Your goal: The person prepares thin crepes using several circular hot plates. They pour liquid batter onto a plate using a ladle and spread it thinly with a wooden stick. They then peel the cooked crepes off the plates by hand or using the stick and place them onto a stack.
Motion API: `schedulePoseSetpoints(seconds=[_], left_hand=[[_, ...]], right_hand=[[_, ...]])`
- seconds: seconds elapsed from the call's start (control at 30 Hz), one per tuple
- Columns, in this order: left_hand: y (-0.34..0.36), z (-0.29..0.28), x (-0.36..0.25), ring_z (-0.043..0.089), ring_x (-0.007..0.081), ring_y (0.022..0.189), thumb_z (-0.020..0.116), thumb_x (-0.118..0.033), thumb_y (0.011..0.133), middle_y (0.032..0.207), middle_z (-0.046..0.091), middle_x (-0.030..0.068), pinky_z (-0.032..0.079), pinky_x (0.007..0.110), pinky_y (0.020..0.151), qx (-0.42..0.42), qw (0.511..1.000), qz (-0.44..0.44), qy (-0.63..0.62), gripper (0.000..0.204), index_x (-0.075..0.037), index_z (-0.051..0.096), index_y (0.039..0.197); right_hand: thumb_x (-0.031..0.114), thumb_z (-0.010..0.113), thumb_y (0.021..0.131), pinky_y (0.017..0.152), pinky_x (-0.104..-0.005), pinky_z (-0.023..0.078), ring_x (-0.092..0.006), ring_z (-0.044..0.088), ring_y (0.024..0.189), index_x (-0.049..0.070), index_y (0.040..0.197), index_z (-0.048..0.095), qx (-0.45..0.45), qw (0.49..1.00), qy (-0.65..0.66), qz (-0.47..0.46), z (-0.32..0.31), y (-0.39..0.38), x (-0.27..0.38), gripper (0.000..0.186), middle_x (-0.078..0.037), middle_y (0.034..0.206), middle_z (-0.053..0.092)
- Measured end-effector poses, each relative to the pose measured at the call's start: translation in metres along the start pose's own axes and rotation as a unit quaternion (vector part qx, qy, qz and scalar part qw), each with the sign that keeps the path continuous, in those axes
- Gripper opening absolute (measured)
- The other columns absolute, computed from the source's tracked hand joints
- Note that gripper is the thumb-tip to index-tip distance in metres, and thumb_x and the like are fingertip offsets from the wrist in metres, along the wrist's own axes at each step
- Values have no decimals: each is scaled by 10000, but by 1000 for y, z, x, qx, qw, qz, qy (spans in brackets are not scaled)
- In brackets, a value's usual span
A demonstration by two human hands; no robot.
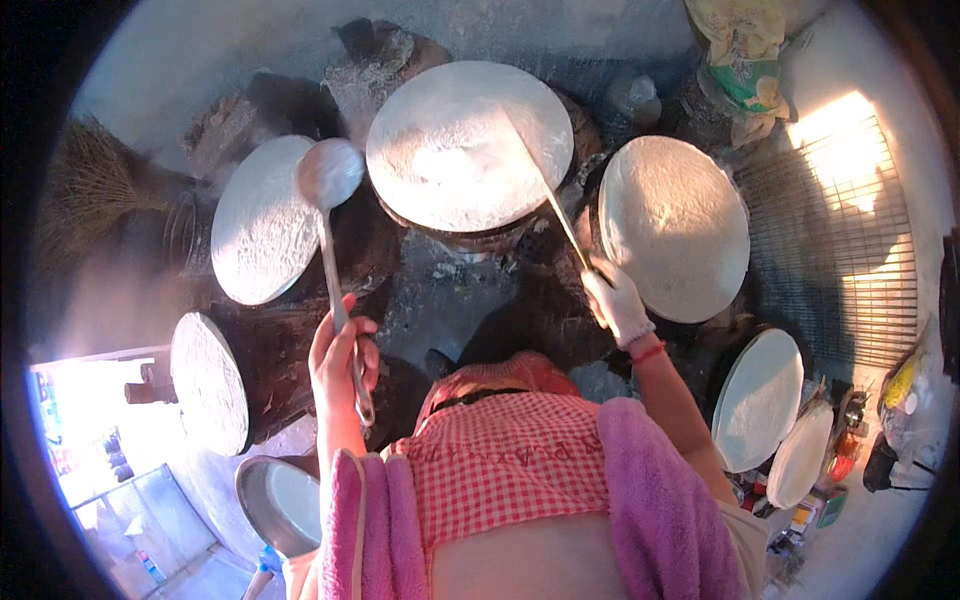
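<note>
In my left hand point(342, 360) is the handle of a long metal ladle point(330, 175), its round bowl raised beside the left round pan point(262, 225). My right hand point(617, 303), in a white glove, grips a long, thin flat stick point(545, 188), perhaps a spatula. The blade reaches over the far middle round point(465, 150), which is coated in wet-looking white batter; whether it touches the surface I cannot tell. Close to my right hand lies another large round point(675, 230) with a pale, matte sheet on it. Steam or haze blurs the far side.
More white rounds stand at the near left point(208, 385) and near right point(758, 400). A metal basin point(282, 500) holding pale liquid sits by my left arm. Twig bundles point(95, 190) lie at left, a wire grid rack point(840, 240) at right, a sack point(745, 55) at the far right.
</note>
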State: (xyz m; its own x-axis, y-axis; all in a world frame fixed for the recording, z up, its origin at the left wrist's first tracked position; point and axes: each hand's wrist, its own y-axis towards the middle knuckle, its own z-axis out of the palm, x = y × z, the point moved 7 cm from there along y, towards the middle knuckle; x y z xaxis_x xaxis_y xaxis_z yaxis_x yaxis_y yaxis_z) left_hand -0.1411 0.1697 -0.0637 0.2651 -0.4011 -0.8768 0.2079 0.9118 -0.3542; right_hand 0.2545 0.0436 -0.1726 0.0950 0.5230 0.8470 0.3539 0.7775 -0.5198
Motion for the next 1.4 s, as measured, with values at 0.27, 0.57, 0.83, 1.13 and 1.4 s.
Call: schedulePoseSetpoints(seconds=[0.27, 0.57, 0.83, 1.13, 1.4], left_hand=[[48, 17, 2, 420, 83, 543, 517, -112, 1017, 850, 549, 63, 346, 227, 424, 113, 973, -140, -141, 300, 23, 543, 1284], [44, 38, 22, 463, 96, 630, 503, -91, 1024, 837, 511, 29, 403, 244, 515, 117, 947, -225, -198, 110, -21, 521, 1107], [18, -4, -16, 343, 50, 521, 424, -166, 1063, 837, 480, 36, 316, 198, 383, 268, 817, -245, -448, 453, 30, 346, 1464], [-76, -54, -3, 346, 68, 543, 352, -178, 1090, 794, 343, 4, 357, 222, 406, 146, 808, -118, -558, 460, 31, 302, 1498], [-246, -143, 27, 266, 50, 444, 382, -135, 1081, 727, 321, -13, 247, 198, 342, 18, 889, 165, -426, 501, -46, 240, 1553]], right_hand=[[236, 631, 966, 436, -227, 343, -50, 444, 508, 58, 1329, 580, -12, 968, -71, -241, 66, -18, -7, 408, -4, 804, 604], [246, 641, 969, 352, -246, 361, -91, 483, 461, 39, 1340, 498, 107, 971, 209, 47, 205, -3, -8, 448, -17, 740, 563], [213, 621, 979, 352, -230, 321, -57, 425, 436, 104, 1298, 541, -85, 960, 268, 8, 99, -8, -5, 346, 14, 700, 533], [278, 664, 942, 447, -267, 386, -102, 463, 501, 87, 1283, 643, 35, 984, -159, -67, 122, 35, 68, 391, -1, 689, 580], [175, 645, 926, 699, -275, 507, -140, 630, 776, 45, 1362, 579, 162, 938, -264, -153, 108, 33, -15, 460, -80, 1054, 688]])
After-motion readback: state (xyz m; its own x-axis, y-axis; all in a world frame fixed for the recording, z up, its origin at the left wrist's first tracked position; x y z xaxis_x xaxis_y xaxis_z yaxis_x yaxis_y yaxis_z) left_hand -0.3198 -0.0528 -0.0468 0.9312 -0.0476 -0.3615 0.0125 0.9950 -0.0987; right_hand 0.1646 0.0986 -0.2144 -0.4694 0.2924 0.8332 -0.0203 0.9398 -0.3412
